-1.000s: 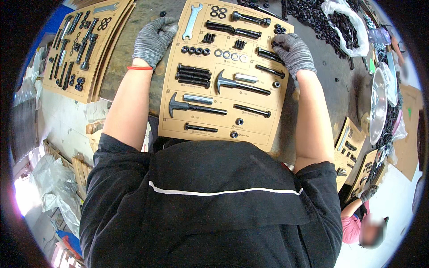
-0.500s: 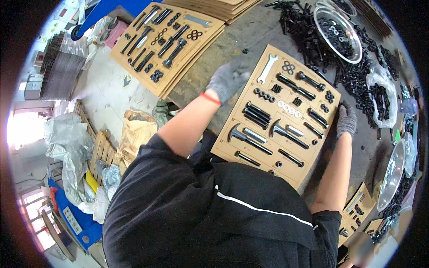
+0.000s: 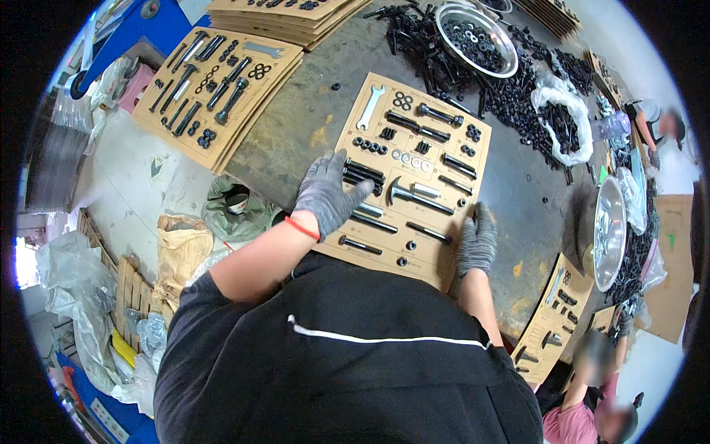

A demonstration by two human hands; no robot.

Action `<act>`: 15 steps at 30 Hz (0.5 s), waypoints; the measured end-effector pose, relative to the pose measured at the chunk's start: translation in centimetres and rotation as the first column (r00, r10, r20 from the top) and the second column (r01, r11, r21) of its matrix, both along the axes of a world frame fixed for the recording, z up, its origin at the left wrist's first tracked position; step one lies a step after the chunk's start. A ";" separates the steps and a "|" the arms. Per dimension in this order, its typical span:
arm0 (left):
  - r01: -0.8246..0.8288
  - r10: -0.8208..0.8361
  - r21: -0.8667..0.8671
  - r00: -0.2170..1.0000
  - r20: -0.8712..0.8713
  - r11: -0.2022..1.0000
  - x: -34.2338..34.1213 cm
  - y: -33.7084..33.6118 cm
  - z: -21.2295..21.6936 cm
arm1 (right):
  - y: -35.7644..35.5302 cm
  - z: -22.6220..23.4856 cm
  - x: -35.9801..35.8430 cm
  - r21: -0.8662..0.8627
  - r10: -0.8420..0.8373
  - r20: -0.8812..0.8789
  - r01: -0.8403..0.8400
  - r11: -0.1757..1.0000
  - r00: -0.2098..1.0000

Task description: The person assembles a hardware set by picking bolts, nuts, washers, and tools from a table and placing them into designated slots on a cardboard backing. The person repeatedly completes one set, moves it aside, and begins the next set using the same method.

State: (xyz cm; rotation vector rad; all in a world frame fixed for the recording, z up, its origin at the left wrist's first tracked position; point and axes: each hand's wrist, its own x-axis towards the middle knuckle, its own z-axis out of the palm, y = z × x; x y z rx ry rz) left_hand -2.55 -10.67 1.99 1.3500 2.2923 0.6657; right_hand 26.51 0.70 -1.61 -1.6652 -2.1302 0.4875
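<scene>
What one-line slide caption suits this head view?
Gloved left hand and right hand press flat on a cardboard tray of bolts, washers and a spanner.

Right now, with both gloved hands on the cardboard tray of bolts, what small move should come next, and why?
Probably slide the cardboard tray toward the stack of filled trays on the left. The left hand lies flat on its near-left part and the right hand presses its near-right edge. The spanner, bolts and washers seem to fill its slots, so it looks complete.
</scene>
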 end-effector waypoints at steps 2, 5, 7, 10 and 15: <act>-0.158 0.101 0.052 0.818 0.566 0.986 -0.9 0.8 0.1 | -0.8 0.2 -1.1 -0.144 -0.067 -0.290 0.026 0.989 0.955; -0.281 0.225 -0.240 -0.085 0.971 0.929 -3.5 2.6 0.1 | 0.4 1.3 -2.3 -0.488 -0.398 -0.774 -0.063 0.871 0.492; -0.312 0.403 -0.377 0.021 0.915 0.872 -3.4 3.6 1.9 | 0.9 2.6 -2.6 -0.578 -0.538 -0.790 -0.061 0.814 0.294; -0.246 0.427 -0.357 0.364 0.828 0.901 -4.7 5.1 0.3 | 2.8 1.5 -1.3 -0.618 -0.596 -0.772 -0.041 0.785 0.222; 0.007 -0.012 0.012 0.874 0.485 1.000 -6.2 4.6 -5.7 | 2.5 2.0 -2.8 -0.593 -0.576 -0.779 0.006 0.805 0.247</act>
